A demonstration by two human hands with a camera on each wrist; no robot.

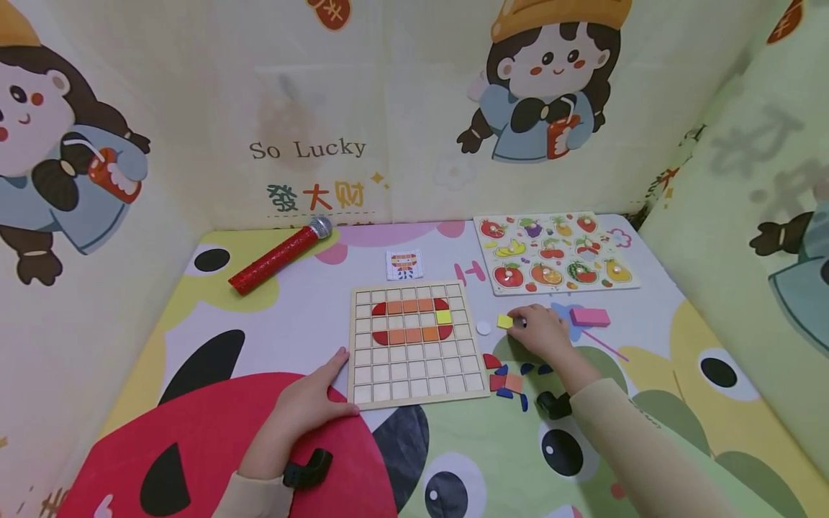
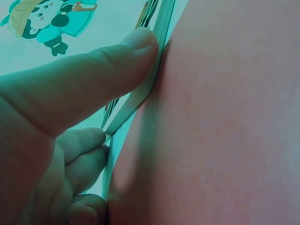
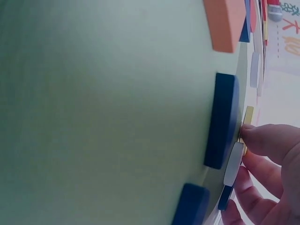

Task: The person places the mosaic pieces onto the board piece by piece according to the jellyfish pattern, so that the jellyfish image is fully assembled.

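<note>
Tile (image 1: pixel 504 322) between right-hand fingers (image 3: pixel 265 174)

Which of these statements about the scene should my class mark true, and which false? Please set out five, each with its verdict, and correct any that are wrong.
1. The right hand pinches a yellow piece. True.
2. The grid board is completely covered with pieces. False: much of it is bare.
3. The left hand touches the grid board. True.
4. In the head view, a red microphone lies left of the fruit puzzle board. True.
5. The left hand holds up the fruit puzzle board. False: it lies flat, untouched by either hand.
</note>
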